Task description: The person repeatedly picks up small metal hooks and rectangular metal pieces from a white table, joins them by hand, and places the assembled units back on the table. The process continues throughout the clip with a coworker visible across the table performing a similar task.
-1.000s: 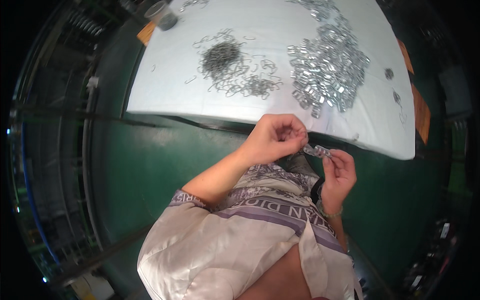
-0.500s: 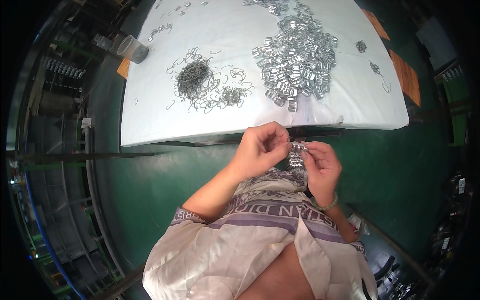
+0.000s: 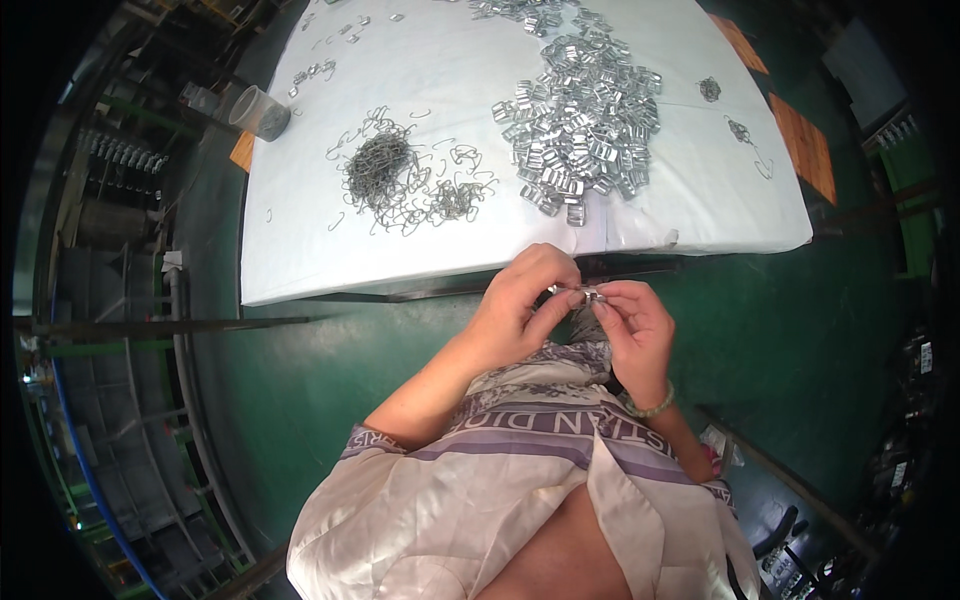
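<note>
My left hand [image 3: 525, 300] and my right hand [image 3: 632, 330] meet just below the near edge of the white table [image 3: 300, 250]. Both pinch one small metal buckle [image 3: 588, 294] between their fingertips. Most of the buckle is hidden by my fingers. On the table beyond lies a heap of silver metal buckles [image 3: 585, 125] and, to its left, a tangle of bent wire clips [image 3: 385, 170].
A clear plastic cup [image 3: 260, 112] stands at the table's left edge. Loose clips [image 3: 315, 72] lie at the far left, small wire bits [image 3: 712, 90] at the right. Metal racks [image 3: 110, 200] line the left; the floor is green.
My hands have closed together on the buckle, the right hand moving up to meet the left. The view has shifted so the table sits more centred.
</note>
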`<action>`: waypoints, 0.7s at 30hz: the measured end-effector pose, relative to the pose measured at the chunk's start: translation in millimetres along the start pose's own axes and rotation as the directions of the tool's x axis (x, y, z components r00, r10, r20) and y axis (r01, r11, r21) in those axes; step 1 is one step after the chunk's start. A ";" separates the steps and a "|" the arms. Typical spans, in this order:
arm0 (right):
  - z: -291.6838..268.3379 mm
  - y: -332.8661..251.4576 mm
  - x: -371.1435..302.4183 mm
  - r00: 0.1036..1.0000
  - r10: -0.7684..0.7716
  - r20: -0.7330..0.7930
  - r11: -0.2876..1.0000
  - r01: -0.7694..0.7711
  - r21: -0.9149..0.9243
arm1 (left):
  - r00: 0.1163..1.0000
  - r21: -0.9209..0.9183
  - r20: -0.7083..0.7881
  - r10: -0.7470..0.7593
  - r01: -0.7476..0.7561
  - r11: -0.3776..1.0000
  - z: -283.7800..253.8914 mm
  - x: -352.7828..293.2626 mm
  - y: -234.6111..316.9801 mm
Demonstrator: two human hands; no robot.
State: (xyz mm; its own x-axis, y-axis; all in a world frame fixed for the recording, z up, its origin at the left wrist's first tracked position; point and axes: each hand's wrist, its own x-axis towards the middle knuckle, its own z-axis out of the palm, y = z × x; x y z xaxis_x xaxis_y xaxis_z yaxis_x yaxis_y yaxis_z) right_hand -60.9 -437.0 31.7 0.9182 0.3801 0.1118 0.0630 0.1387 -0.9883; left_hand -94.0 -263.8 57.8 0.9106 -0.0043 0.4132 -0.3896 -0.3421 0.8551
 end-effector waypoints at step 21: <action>-49.7 86.8 133.5 0.981 -0.180 -0.071 0.651 0.065 -0.756 | 0.996 -0.087 -0.034 -0.082 0.079 0.993 5.3 -14.4 3.7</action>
State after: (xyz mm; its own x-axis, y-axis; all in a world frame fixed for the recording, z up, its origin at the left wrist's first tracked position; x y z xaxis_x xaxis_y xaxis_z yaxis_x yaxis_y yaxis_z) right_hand 86.5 -419.7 -44.3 0.9173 0.2825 0.2806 0.3962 -0.5769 -0.7143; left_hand -107.8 -270.0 53.3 0.9342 0.0560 0.3524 -0.3274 -0.2584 0.9089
